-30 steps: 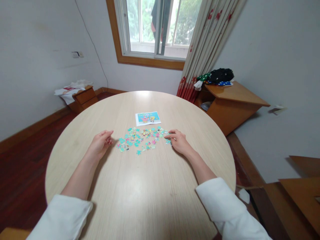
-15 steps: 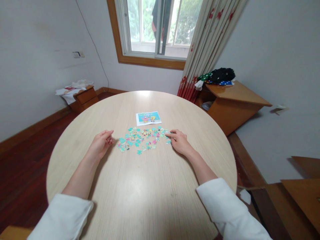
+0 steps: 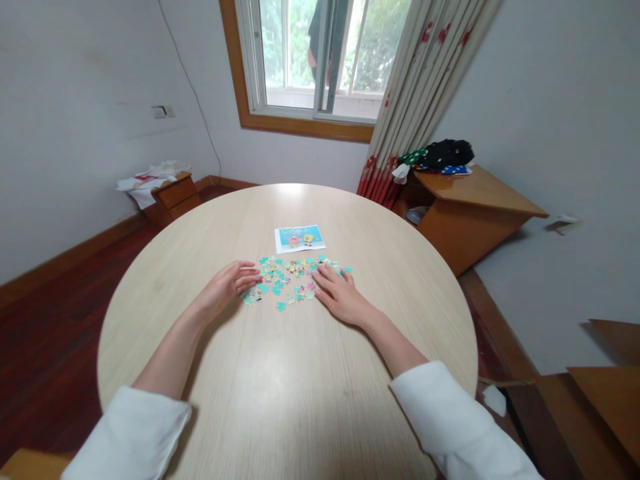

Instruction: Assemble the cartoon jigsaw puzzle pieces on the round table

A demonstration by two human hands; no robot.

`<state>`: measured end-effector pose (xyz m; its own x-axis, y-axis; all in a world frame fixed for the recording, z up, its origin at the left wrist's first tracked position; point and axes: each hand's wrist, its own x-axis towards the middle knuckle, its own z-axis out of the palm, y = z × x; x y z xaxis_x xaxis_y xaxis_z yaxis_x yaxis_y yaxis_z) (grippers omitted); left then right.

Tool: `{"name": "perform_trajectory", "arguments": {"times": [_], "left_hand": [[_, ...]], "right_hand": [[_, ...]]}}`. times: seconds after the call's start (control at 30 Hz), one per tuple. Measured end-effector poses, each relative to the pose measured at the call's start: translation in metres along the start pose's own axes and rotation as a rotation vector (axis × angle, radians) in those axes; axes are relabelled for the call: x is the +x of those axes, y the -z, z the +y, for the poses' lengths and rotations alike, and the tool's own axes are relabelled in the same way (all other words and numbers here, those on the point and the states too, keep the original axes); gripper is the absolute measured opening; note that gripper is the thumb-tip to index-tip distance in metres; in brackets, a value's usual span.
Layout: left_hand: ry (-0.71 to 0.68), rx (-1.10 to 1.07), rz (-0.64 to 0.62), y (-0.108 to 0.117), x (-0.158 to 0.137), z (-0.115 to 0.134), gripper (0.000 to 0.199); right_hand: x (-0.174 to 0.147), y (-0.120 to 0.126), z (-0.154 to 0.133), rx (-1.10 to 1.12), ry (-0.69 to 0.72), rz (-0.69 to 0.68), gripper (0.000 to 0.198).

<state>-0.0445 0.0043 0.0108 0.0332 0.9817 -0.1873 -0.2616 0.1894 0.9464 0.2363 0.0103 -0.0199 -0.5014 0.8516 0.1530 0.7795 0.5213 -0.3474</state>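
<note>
Many small jigsaw puzzle pieces [image 3: 277, 288], mostly turquoise with some pink, yellow and pale green, lie loosely spread on the round table [image 3: 280, 387]. At the left edge of the spread is my left hand [image 3: 233, 280], open, its fingers reaching over the nearest pieces. My right hand [image 3: 343, 293] lies flat with fingers apart over the right side of the pieces, covering some of them. Neither hand grips anything that I can see. Just beyond the pieces rests a picture sheet [image 3: 300, 239] with cartoon figures on a blue ground.
A small wooden cabinet [image 3: 175, 197] with cloths on top stands at the back left. To the back right, a wooden desk [image 3: 480, 200] carries dark and patterned cloth [image 3: 445, 155]. Behind the table are a window [image 3: 310, 60] and a long curtain [image 3: 415, 87].
My left hand has opened from curled fingers and moved right to the pieces. The right hand has shifted left and spread from a pointing shape to lie over the pieces.
</note>
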Motion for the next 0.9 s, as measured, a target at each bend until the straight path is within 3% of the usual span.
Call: {"name": "perform_trajectory", "arguments": {"times": [0.2,0.4,0.57,0.67,0.77,0.9], "left_hand": [[-0.004,0.034,0.091,0.006,0.006,-0.006,0.019],[-0.080,0.003,0.154,0.008,0.008,-0.005,0.019],[-0.204,0.068,0.167,0.009,0.007,-0.003,0.030],[-0.323,0.273,0.139,0.008,0.006,-0.005,0.036],[-0.422,0.613,0.047,0.004,0.004,-0.011,0.039],[-0.408,0.974,-0.094,-0.004,0.000,-0.021,0.042]], "right_hand": [[0.000,0.005,-0.002,-0.042,-0.033,-0.101,0.045],[0.000,0.008,0.000,-0.017,-0.057,-0.059,0.044],[-0.001,0.006,-0.013,0.001,0.042,-0.042,0.046],[-0.002,0.004,-0.024,0.005,0.140,-0.070,0.047],[-0.003,0.002,-0.032,0.018,0.200,-0.121,0.047],[-0.003,0.002,-0.033,0.060,0.217,-0.083,0.037]]}}
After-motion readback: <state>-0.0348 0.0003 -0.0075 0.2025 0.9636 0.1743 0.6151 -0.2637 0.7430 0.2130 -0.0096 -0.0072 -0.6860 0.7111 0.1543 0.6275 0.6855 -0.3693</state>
